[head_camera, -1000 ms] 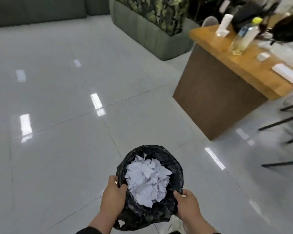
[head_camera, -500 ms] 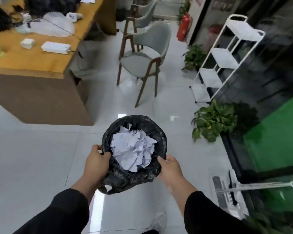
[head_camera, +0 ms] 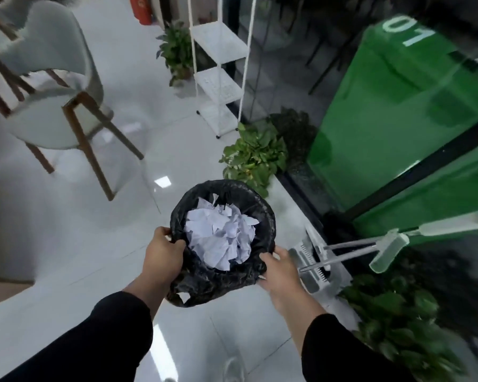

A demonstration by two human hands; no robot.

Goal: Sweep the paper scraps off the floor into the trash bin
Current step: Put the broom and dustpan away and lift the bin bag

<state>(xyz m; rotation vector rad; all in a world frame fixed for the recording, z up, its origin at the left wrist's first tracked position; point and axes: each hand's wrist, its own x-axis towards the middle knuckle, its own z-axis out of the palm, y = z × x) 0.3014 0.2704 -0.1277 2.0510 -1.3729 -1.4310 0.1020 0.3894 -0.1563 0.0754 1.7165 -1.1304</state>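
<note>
The shiny white tile floor (head_camera: 66, 244) looks swept; both hands, left hand (head_camera: 164, 256) and right hand (head_camera: 280, 268), grip the black-bagged trash bin (head_camera: 262, 213) full of white paper scraps (head_camera: 221, 238).

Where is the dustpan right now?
In the head view, the dustpan stands on the floor, lower right, beside the right hand holding the trash bin.

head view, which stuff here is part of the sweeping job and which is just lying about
Part of the job:
trash bin, black-lined, gripped by left hand and right hand
paper scraps inside it
dustpan and broom by the glass

Just there:
chair
white shelf rack
potted plants
fire extinguisher
</note>
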